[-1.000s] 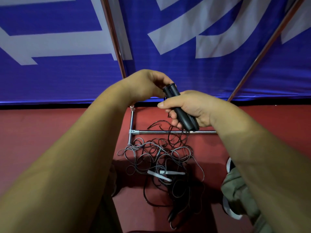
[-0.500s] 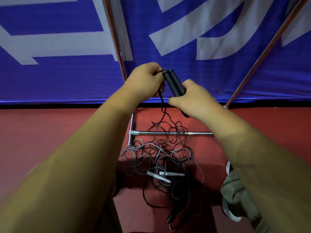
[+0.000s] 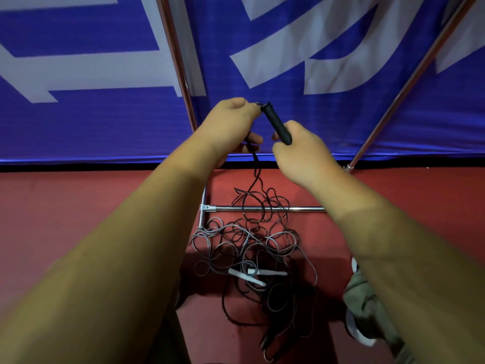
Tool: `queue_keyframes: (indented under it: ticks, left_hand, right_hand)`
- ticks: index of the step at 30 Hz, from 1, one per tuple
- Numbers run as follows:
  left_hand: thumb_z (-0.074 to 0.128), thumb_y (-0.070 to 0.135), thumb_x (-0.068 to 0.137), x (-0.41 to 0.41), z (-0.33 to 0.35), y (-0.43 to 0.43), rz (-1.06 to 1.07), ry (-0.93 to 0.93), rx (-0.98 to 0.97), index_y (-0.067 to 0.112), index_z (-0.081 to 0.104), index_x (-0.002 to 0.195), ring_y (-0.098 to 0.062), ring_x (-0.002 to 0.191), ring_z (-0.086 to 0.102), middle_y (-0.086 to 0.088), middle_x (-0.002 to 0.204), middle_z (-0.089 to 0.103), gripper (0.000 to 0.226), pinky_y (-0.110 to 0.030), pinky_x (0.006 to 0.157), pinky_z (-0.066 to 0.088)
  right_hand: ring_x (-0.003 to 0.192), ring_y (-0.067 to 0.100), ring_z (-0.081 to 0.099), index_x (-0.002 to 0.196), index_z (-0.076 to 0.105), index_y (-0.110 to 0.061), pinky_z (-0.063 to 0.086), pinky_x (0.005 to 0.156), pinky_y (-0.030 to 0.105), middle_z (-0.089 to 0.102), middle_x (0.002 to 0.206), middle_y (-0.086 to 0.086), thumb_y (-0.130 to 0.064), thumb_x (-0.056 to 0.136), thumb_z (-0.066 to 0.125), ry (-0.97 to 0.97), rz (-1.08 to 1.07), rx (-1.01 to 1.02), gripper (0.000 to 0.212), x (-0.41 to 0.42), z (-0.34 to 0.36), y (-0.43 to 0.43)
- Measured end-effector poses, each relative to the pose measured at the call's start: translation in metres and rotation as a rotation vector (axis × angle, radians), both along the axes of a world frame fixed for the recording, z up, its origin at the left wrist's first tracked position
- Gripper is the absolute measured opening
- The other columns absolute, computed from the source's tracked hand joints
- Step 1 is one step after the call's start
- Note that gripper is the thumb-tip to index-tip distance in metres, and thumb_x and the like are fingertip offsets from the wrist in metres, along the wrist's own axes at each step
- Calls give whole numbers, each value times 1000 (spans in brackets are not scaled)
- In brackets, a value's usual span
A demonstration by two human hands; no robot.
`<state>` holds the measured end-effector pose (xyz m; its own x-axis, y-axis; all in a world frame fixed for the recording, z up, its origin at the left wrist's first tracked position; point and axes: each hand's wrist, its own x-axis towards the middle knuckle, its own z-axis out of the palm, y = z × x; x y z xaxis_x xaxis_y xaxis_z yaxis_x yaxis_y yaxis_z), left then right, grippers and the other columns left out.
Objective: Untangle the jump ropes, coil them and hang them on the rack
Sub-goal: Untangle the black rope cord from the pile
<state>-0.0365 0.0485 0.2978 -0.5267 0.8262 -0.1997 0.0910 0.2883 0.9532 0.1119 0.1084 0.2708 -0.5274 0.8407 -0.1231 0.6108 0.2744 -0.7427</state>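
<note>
- Both hands now sit higher than a second ago; the slim black plastic jump-rope handles (image 3: 277,124) tilt up-left.
- The right hand (image 3: 301,151) grips their lower end; the left hand (image 3: 231,124) pinches the thin black cord (image 3: 255,164) at their top.
- The cord drops into the tangled grey-and-black rope heap (image 3: 249,245) on the floor.
- Best drawn slowly, stopping at snags.

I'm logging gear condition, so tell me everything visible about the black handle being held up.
The black handle is a slim matte cylinder, seemingly plastic or rubber, tilted with its top end leaning left. The right hand grips its lower end; the left hand pinches at its top end, where a thin black cord leaves and drops to the tangle on the floor.
</note>
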Motion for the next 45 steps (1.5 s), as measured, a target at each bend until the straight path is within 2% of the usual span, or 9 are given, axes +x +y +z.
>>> queue_keyframes:
  ticks: [6, 13, 16, 18, 22, 28, 34, 39, 45]
  left_hand:
    - [62, 22, 101, -1, 2, 0, 25, -191, 6, 11, 59, 99, -25, 68, 66, -10, 89, 50, 11, -58, 80, 65]
    - [61, 30, 107, -14, 8, -8, -130, -266, 37, 5, 71, 105, -25, 80, 68, -6, 82, 60, 27, -49, 88, 64]
    - [56, 33, 109, -12, 7, -8, -146, -317, 58, 8, 68, 99, -22, 71, 62, -4, 77, 57, 29, -48, 90, 63]
    - [53, 33, 111, -10, 6, -6, -131, -379, 65, 13, 64, 93, -18, 66, 59, -1, 74, 54, 28, -49, 91, 63]
    - [49, 33, 112, -8, 6, -3, -81, -503, 73, 17, 59, 88, -15, 63, 55, 2, 72, 50, 30, -46, 85, 63]
    - [47, 21, 109, -14, 6, 0, -17, -639, 113, 10, 65, 96, -17, 69, 60, -2, 74, 54, 25, -48, 87, 64]
    - [53, 7, 107, -12, 7, -3, -103, -627, 183, 2, 71, 115, -17, 84, 70, -6, 86, 66, 21, -43, 93, 62]
    - [61, 11, 104, -10, 3, -2, -132, -546, 203, 11, 75, 111, -18, 89, 71, -3, 93, 70, 16, -39, 96, 60]
    - [64, 20, 103, -10, 3, -3, -146, -521, 147, 22, 78, 111, -14, 86, 65, 7, 95, 71, 16, -27, 77, 56]
  right_hand:
    - [77, 28, 62, 115, 60, -24, 48, 62, 37, 64, 95, 5, -22, 99, 50, 7, 12, 41, 20, -1, -4, 0]
    - [68, 22, 54, 91, 58, -18, 37, 56, 34, 61, 83, 3, -30, 101, 52, 11, 21, 23, 16, 0, -2, 7]
    - [67, 28, 56, 83, 58, -13, 45, 57, 39, 64, 79, 10, -30, 96, 53, -14, 19, 0, 22, -1, 0, 6]
    - [72, 33, 70, 89, 68, -10, 62, 69, 51, 75, 80, 10, -32, 91, 54, 10, 8, -62, 27, -3, 0, 5]
    - [75, 26, 78, 97, 74, -15, 66, 75, 52, 78, 77, 4, -34, 92, 61, 74, 13, -145, 23, -6, -5, 9]
    - [82, 17, 74, 119, 64, -23, 68, 75, 47, 69, 97, 4, -11, 92, 56, 182, 67, -296, 30, -5, -7, 11]
    - [90, 20, 65, 115, 66, -28, 67, 81, 50, 63, 95, 4, -7, 77, 60, 347, 42, -550, 43, -4, -5, 8]
    - [79, 14, 64, 112, 70, -28, 60, 64, 36, 67, 92, -2, -31, 85, 82, 312, 78, -406, 30, -4, -9, 8]
    - [65, 15, 58, 103, 75, -23, 47, 52, 33, 67, 78, -3, -35, 85, 88, 346, 134, -364, 25, -5, -9, 5]
